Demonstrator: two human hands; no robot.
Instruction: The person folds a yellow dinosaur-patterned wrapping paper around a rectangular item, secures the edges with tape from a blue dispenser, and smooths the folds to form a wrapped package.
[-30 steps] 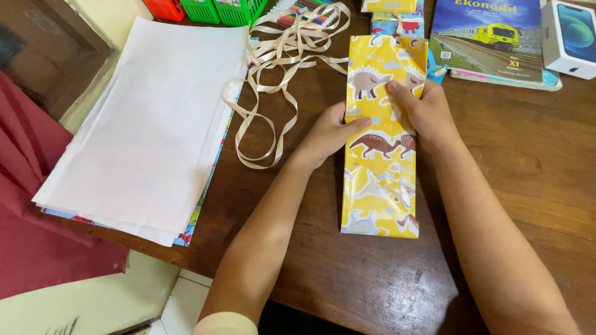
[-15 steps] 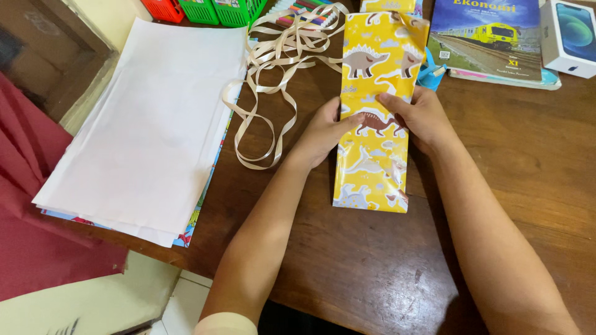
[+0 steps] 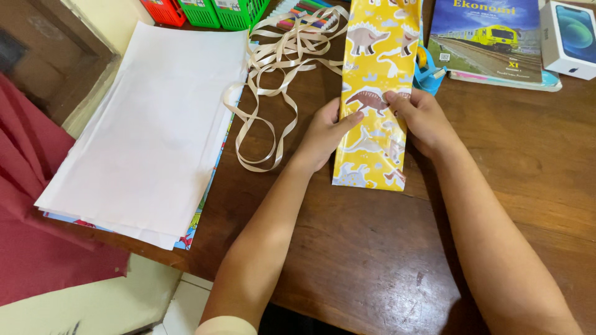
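Note:
A long parcel wrapped in yellow dinosaur-print paper lies lengthwise on the brown wooden table. My left hand grips its left edge, thumb on top. My right hand holds the right edge, thumb pressing the top face. Both hands sit on the parcel's near half. Its far end runs out of view at the top.
A cream ribbon lies tangled left of the parcel. A stack of white sheets covers the table's left part. A blue tape dispenser, a book, a white box, coloured baskets and pens stand at the back.
Both hands have slid the parcel away from me, toward the table's back. Its near end moved up the view and its far end left the frame.

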